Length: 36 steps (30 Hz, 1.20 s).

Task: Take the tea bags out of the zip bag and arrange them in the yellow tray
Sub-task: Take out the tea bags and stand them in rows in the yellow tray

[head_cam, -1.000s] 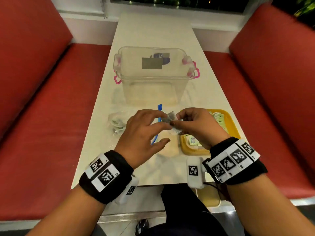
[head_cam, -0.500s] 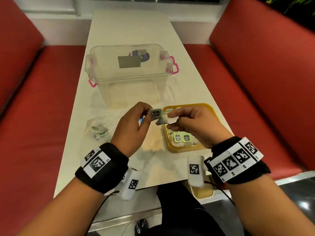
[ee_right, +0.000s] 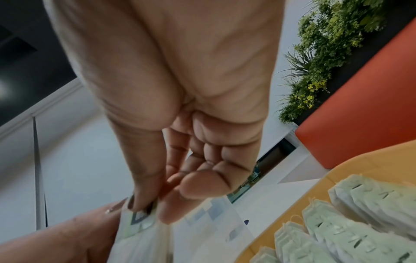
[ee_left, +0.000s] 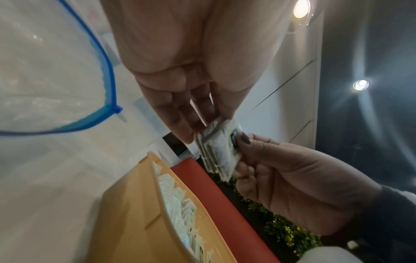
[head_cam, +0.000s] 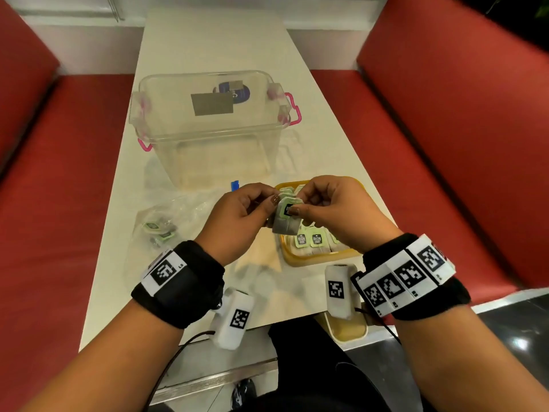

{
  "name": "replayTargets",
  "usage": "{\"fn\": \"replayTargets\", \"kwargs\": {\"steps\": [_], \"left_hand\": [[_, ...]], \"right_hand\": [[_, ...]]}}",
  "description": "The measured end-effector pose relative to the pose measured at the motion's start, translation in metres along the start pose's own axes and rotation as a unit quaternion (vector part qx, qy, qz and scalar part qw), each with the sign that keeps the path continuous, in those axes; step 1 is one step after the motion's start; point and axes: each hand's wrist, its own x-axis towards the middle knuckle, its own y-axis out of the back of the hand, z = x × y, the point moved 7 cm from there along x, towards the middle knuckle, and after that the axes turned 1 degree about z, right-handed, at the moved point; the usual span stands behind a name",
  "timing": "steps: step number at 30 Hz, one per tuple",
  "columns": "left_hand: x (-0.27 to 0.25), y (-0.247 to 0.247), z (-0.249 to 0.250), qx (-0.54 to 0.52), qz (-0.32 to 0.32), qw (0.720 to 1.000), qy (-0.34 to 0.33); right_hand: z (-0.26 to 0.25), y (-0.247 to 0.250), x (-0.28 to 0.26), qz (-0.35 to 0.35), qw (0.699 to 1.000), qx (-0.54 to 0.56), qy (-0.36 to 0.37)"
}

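Now mid-transfer, I judge: my left hand [head_cam: 237, 215] and right hand [head_cam: 332, 209] together, both pinching small stack of tea bags [head_cam: 285, 223] above near edge of yellow tray [head_cam: 312, 258]. Zip bag [head_cam: 166, 224] left, few bags inside. Next, likely: lower stack into tray's row, aligned.

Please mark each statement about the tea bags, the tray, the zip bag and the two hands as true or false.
1. Both hands, left hand and right hand, pinch the held tea bags. True.
2. The yellow tray is empty. False: it already holds rows of tea bags.
3. The zip bag still contains some tea bags. True.
4. The clear plastic box stands inside the tray. False: it stands on the table beyond it.
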Motion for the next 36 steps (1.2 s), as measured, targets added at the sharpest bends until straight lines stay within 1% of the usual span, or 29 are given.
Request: {"fn": "replayTargets", "kwargs": {"steps": [2,4,8,10,11,13,16,19,21,23,25,30,32,33,36], "left_hand": [[-0.001,-0.007,0.001,-0.042,-0.008,0.999,0.013],[-0.001,-0.013,0.000,-0.051,-0.020,0.998,0.012],[0.004,-0.017,-0.001,0.024,-0.022,0.999,-0.009],[0.004,-0.020,0.002,0.029,-0.029,0.999,-0.013],[0.005,-0.022,0.002,0.024,-0.035,0.999,-0.010],[0.007,-0.025,-0.002,0.038,-0.044,0.998,-0.002],[0.010,-0.026,-0.013,0.064,-0.048,0.997,0.017],[0.011,-0.024,-0.016,0.045,-0.018,0.999,0.015],[0.011,-0.028,-0.017,0.031,-0.023,0.999,0.011],[0.012,-0.032,-0.019,0.024,-0.028,0.999,0.011],[0.013,-0.033,-0.021,0.018,-0.019,1.000,0.010],[0.015,-0.046,-0.025,-0.018,-0.013,1.000,0.020],[0.014,-0.047,-0.027,-0.005,-0.005,1.000,0.022],[0.014,-0.045,-0.028,0.014,0.009,1.000,0.020],[0.010,-0.030,-0.033,0.113,0.072,0.991,0.010]], "right_hand": [[0.005,0.002,0.002,0.011,1.000,0.010,-0.005],[0.010,0.004,0.003,0.019,1.000,0.018,-0.009],[0.017,0.009,0.004,0.037,0.998,0.044,-0.010],[0.017,0.011,0.004,0.034,0.999,0.014,0.009],[0.018,0.012,0.003,0.032,0.999,0.017,0.015],[0.023,0.015,0.002,0.034,0.997,0.075,0.013],[0.033,0.019,0.001,0.040,0.982,0.183,-0.014],[0.045,0.021,0.001,0.041,0.972,0.226,-0.039],[0.052,0.022,0.001,0.044,0.971,0.229,-0.050],[0.056,0.024,0.001,0.045,0.974,0.218,-0.050],[0.056,0.026,0.002,0.044,0.976,0.210,-0.043],[0.047,0.031,0.005,0.030,0.985,0.168,-0.017],[0.044,0.036,0.007,0.021,0.992,0.122,-0.012],[0.044,0.040,0.010,0.015,0.996,0.089,-0.011],[0.050,0.048,0.016,-0.025,0.998,-0.052,-0.015]]}}
